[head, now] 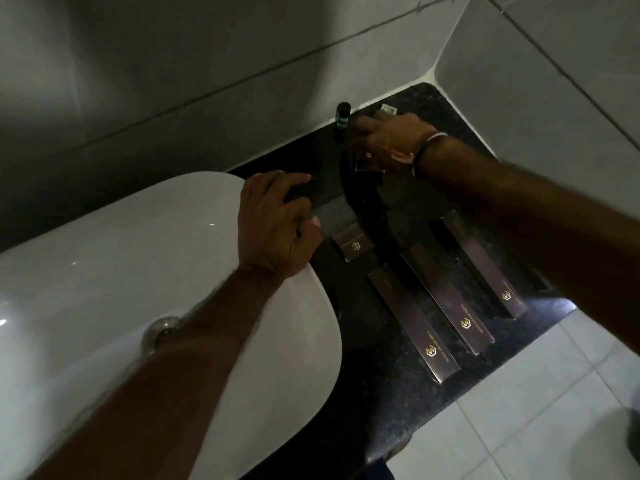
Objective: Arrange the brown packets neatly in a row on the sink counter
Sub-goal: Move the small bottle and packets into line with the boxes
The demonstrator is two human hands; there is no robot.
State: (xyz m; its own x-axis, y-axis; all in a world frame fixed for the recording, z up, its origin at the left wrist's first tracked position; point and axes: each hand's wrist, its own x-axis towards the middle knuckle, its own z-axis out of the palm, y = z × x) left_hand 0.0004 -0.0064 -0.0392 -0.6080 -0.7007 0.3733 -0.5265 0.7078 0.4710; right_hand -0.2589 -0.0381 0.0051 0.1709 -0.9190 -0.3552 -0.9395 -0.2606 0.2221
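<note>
Three long brown packets with gold logos (412,320), (450,299), (481,268) lie side by side on the black sink counter (388,393), slanting toward its front edge. A short brown packet (353,245) lies just behind them. My left hand (277,220) rests at the basin's rim, its fingers and thumb closed on the end of a dim packet (332,211). At the back of the counter my right hand (384,136) grips a small dark packet (369,164) with a logo. That hand is blurred.
The white basin (104,271) fills the left, its drain (161,332) under my left forearm. A small green bottle (343,119) and a small labelled packet (388,109) stand by the grey tiled wall. Light floor tiles (519,410) lie beyond the counter's front edge.
</note>
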